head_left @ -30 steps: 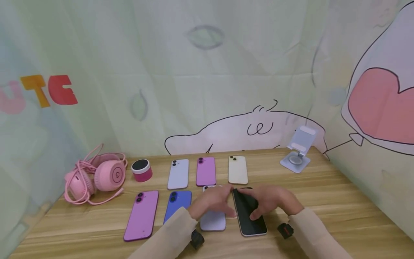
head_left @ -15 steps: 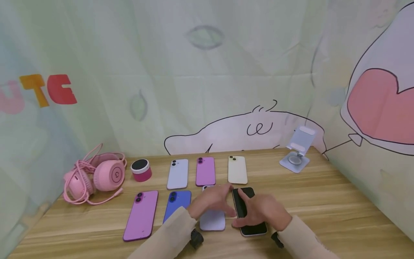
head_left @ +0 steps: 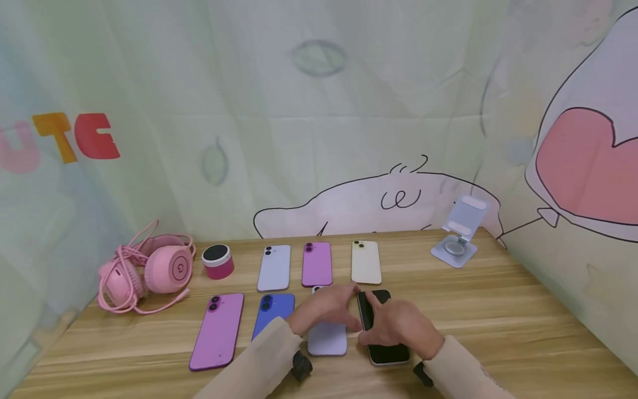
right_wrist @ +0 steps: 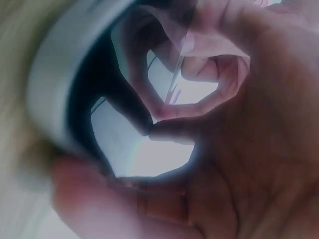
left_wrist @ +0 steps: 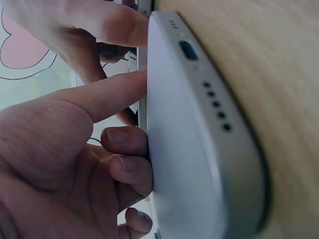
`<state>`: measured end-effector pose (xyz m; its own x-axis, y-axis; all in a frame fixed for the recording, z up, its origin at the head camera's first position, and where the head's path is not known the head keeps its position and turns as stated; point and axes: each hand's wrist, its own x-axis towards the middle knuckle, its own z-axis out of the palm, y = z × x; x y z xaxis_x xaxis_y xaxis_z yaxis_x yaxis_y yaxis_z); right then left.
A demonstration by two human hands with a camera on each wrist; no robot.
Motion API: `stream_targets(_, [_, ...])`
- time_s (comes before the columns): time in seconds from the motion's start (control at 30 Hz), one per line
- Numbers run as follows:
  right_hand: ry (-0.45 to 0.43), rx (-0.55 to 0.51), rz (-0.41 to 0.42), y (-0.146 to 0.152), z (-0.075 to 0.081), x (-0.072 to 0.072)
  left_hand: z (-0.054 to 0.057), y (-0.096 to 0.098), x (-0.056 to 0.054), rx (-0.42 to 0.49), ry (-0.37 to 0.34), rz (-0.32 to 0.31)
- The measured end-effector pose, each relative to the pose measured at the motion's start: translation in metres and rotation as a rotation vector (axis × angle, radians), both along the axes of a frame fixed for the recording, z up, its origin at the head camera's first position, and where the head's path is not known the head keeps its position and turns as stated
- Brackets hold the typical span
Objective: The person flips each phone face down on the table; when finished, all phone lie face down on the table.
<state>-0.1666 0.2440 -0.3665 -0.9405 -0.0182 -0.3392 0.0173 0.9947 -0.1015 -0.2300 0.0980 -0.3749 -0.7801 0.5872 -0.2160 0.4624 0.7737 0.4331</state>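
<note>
Two phones lie side by side on the table under the hands. My left hand (head_left: 321,310) rests over a pale lavender phone (head_left: 327,341), back up; in the left wrist view its thumb and bent fingers touch the phone's back (left_wrist: 174,144). My right hand (head_left: 401,324) spans a phone with a dark screen facing up (head_left: 390,354). Its thumb is at that phone's left edge, and in the right wrist view a finger (right_wrist: 94,199) curls at the side of the glossy screen, which mirrors the hand. The palms hide parts of both phones.
To the left lie a purple phone (head_left: 217,332) and a blue phone (head_left: 273,310). Behind are a white (head_left: 274,271), a pink-purple (head_left: 317,269) and a cream phone (head_left: 366,263). Pink headphones (head_left: 169,269), a pink cylinder (head_left: 218,269) and a phone stand (head_left: 458,238) stand farther back.
My right hand has shifted left across the dark-screen phone, its thumb going from over the screen to the left edge. The left hand and the phones have stayed nearly still.
</note>
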Motion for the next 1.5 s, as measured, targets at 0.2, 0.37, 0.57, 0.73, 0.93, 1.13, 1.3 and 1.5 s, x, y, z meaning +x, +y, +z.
stream_targets(0.2, [0.032,-0.045,0.031,-0.001,-0.001,0.001,0.0,0.0,0.0,0.011,-0.014,0.004])
stream_targets(0.37, [-0.01,-0.105,-0.012,0.003,0.001,-0.001,-0.003,0.0,-0.001,-0.002,0.004,0.001])
stream_targets(0.57, [-0.068,-0.209,-0.061,0.01,0.006,-0.006,-0.003,0.0,-0.002,0.001,0.0,0.013])
stream_targets(0.73, [-0.118,-0.351,-0.017,0.02,0.011,-0.009,-0.002,-0.001,-0.001,0.04,-0.007,0.014])
stream_targets(0.93, [-0.211,-0.543,0.025,0.038,0.018,-0.013,-0.001,-0.004,0.0,0.113,-0.081,0.026])
stream_targets(1.13, [-0.271,-0.612,0.039,0.053,0.021,-0.017,-0.003,-0.005,-0.002,0.154,-0.107,0.01])
stream_targets(1.3, [-0.281,-0.616,0.04,0.058,0.022,-0.018,-0.003,-0.005,-0.001,0.197,-0.119,0.003])
stream_targets(1.5, [-0.291,-0.628,0.06,0.061,0.027,-0.019,-0.003,0.0,0.002,0.271,-0.121,-0.027])
